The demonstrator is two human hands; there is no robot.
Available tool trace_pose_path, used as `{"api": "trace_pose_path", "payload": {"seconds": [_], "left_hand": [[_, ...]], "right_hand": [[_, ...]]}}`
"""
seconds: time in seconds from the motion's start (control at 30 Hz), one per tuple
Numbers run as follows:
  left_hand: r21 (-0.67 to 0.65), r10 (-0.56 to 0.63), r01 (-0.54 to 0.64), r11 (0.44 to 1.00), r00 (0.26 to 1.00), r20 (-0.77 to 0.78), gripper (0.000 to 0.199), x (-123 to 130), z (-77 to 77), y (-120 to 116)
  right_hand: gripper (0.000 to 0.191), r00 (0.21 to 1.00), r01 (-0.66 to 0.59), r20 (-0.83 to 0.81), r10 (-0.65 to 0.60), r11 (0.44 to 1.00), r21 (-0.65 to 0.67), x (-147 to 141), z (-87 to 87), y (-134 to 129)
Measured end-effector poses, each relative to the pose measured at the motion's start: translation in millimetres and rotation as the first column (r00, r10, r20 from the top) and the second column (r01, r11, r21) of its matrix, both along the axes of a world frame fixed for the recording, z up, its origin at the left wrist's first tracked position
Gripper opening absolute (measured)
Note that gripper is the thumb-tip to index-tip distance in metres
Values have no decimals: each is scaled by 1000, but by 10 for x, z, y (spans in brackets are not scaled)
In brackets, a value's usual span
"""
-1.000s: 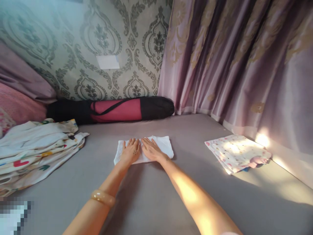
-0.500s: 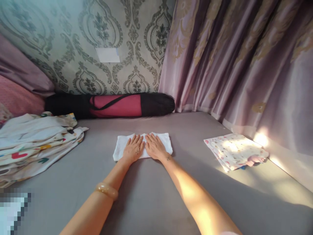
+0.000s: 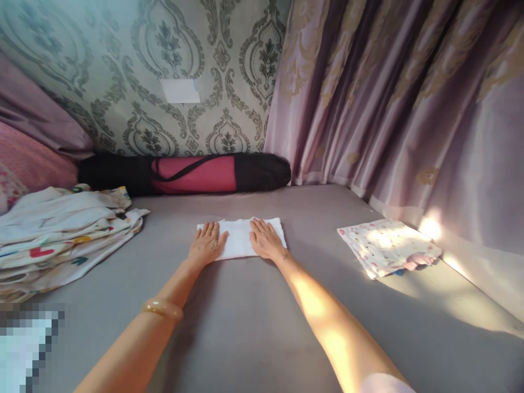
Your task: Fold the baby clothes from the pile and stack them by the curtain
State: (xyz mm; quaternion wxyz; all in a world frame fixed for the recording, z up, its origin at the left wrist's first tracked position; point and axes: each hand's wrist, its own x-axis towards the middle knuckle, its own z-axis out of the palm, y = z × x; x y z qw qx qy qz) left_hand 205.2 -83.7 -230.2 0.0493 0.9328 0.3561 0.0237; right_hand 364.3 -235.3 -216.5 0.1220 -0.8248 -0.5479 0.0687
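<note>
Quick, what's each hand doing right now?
Left hand: open, palm down on the white cloth.
Right hand: open, palm down on the same cloth.

A home, apparently a bedroom, with ornate wallpaper (image 3: 223,54), long purple curtains (image 3: 380,103) and a grey bed-like surface (image 3: 254,316).

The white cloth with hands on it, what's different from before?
The left hand moved left and the right hand a little right, so they lie farther apart on the white cloth. Neither grips it. The cloth and the red-and-black bag stayed put.
</note>
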Motion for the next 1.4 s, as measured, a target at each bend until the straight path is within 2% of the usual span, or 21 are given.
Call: {"api": "trace_pose_path", "payload": {"seconds": [0.1,0.2,0.37,0.5,0.57,0.67,0.77,0.87,0.97,1.13,1.27,1.4], "left_hand": [[-12,-12,12,1000,1000,15,66,-49,33,64],[14,6,-7,1000,998,57,65,-121,21,95],[-97,25,-26,995,1000,-11,68,-195,39,133],[-49,45,-42,998,998,53,68,-307,27,206],[-58,47,-43,997,997,59,68,-362,-16,234],[-87,59,-53,995,996,70,67,-396,-74,254],[-114,86,-66,991,979,184,64,-402,-91,265],[-151,135,-84,985,921,366,60,-430,-89,285],[-149,107,-41,988,875,473,53,-474,-98,300],[-127,91,-44,991,914,396,47,-486,-116,291],[-145,108,-52,988,906,409,46,-472,-120,303],[-165,116,-45,985,883,455,44,-478,-134,332]], "right_hand": [[62,999,28,-27,-29,1000,-12,74,53,-29],[63,992,109,55,-110,994,26,147,39,-98],[63,992,109,65,-106,993,-55,225,-13,-187],[65,977,188,99,-186,982,-8,293,-34,-262],[65,975,210,89,-206,977,-35,324,-54,-294],[66,978,205,56,-201,975,-87,354,-55,-312],[67,979,202,30,-199,973,-117,346,15,-296],[64,981,182,74,-178,982,-51,283,112,-243],[60,991,84,102,-87,996,27,203,136,-167],[57,999,24,39,-20,996,-90,190,37,-112],[57,999,38,-2,-38,988,-148,189,96,-87],[59,999,23,29,-21,999,-47,5,234,98]]}}
